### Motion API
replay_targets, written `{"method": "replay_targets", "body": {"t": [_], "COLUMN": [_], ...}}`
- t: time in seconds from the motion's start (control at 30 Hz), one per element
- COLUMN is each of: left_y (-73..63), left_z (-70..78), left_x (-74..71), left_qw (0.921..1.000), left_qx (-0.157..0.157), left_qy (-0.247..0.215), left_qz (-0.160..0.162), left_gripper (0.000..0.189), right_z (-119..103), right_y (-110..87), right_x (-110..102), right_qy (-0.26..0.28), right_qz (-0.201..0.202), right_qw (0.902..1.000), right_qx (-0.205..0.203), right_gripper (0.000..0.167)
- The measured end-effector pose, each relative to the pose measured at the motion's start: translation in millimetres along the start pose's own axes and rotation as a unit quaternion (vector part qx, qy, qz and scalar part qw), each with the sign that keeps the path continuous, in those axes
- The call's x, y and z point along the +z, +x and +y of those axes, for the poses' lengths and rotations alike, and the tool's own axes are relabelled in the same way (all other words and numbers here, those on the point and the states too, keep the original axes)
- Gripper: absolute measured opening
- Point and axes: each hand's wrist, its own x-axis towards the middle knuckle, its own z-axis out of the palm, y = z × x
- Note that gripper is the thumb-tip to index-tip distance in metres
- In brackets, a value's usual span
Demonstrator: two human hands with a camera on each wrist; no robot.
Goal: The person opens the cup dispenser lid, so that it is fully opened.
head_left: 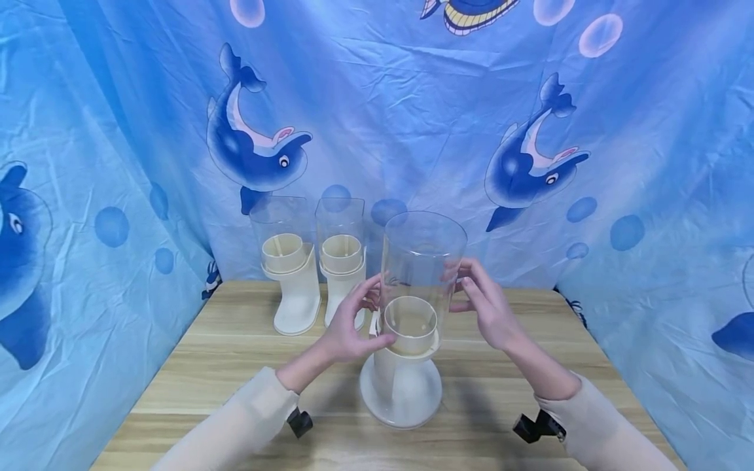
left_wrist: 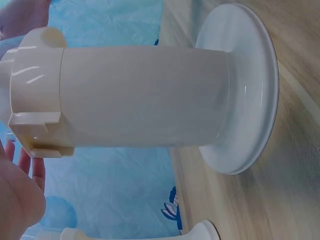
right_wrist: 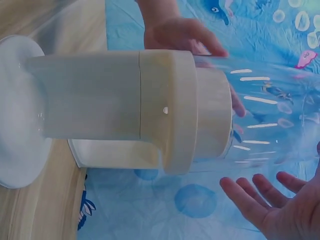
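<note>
A tall clear cylinder (head_left: 421, 265) with an open top sits in the ring of a cream stand (head_left: 406, 383), which has a white round base (left_wrist: 260, 95). Inside the cylinder's bottom shows a cream cup-like collar (right_wrist: 214, 112). My left hand (head_left: 352, 327) holds the cylinder's lower left side, with the thumb in front and the fingers curved behind. On the other side, my right hand (head_left: 485, 304) is beside the cylinder with loosely bent fingers. In the right wrist view its fingers (right_wrist: 255, 192) look spread and apart from the clear wall.
Two similar cream dispensers with clear upper parts, one at the left (head_left: 294, 297) and one beside it (head_left: 341, 288), stand behind on the wooden table (head_left: 235, 392). A blue dolphin-print cloth (head_left: 389, 98) hangs around the table's back and sides.
</note>
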Motion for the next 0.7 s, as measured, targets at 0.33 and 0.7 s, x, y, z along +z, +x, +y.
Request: {"method": "replay_targets", "body": {"t": [0.33,0.7], "left_y": [-6.2,-15.0], "left_z": [2.4,-7.6], "left_x": [2.4,12.6], "left_qw": [0.9999,0.9911], "left_qx": [-0.015,-0.114], "left_qy": [0.008,-0.046], "left_qz": [-0.003,-0.051], "left_gripper": [0.112,0.126], "right_z": [-7,-65], "right_y": [12.3,54.1], "right_x": [-15,-30], "right_qy": [-0.006,-0.110], "right_qz": [0.004,-0.019], "right_qw": [0.9999,0.9929], "right_qx": [0.012,-0.042], "right_gripper": [0.044,0.053]}}
